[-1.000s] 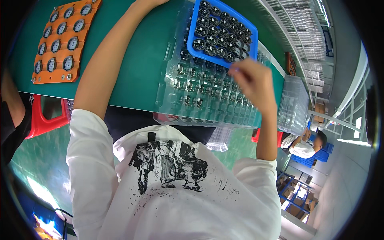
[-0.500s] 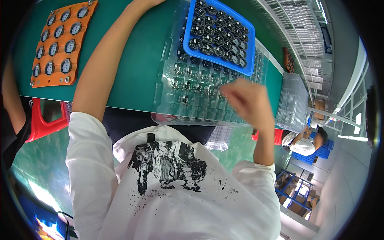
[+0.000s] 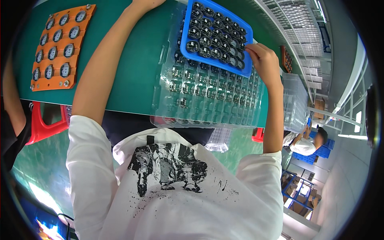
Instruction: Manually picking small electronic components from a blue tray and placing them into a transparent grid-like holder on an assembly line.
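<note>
A blue tray [image 3: 219, 59] holds rows of round black parts [image 3: 205, 41], a few with pale faces. It rests over the far part of a clear plastic tray [image 3: 162, 106], whose pockets hold small metallic pieces [image 3: 186, 88]. My right hand [image 3: 264, 62] is at the blue tray's right edge, fingertips pinched together beside the last column of round parts. Anything in that pinch is too small to make out. My left arm stretches across the green table, and my left hand [image 3: 147, 4] is cut off by the upper border, its fingers hidden.
On the left of the green table [image 3: 134, 76] lies an orange plate [image 3: 60, 47] with round parts in its holes. Stacked clear trays [image 3: 294, 102] stand at the right. A red stool [image 3: 48, 124] and another person's arm [image 3: 14, 104] are at the left; another person [image 3: 306, 144] is farther right.
My right hand has moved from above the clear tray's pockets, away from me and to the right, up to the blue tray's right edge. My left arm has hardly moved.
</note>
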{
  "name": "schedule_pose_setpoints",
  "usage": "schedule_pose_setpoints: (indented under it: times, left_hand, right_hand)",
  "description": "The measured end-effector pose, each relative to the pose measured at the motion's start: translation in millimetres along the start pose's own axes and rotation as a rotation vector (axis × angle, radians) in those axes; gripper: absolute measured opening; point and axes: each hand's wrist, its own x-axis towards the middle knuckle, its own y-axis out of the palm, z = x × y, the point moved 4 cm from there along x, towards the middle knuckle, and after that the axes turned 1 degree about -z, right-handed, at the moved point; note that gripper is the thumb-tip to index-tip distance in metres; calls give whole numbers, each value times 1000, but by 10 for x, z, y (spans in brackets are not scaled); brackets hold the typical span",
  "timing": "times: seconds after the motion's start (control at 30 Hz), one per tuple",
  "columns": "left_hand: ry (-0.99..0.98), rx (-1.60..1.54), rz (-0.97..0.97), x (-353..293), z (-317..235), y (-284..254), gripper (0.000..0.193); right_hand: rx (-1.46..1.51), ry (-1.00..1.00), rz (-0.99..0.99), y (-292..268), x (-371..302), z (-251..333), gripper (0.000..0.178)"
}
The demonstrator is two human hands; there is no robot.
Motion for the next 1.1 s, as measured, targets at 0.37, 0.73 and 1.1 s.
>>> schedule_pose_setpoints:
  times: [0.37, 0.73, 1.1]
  left_hand:
    - [0, 6, 12, 9, 3, 12, 18]
    - [-14, 17, 21, 12, -8, 9, 19]
    - [3, 9, 15, 14, 2, 9, 18]
  right_hand:
    - [-29, 3, 26, 13, 10, -27, 9]
    - [-23, -36, 29, 4, 11, -47, 10]
    - [-42, -36, 61, 7, 19, -35, 10]
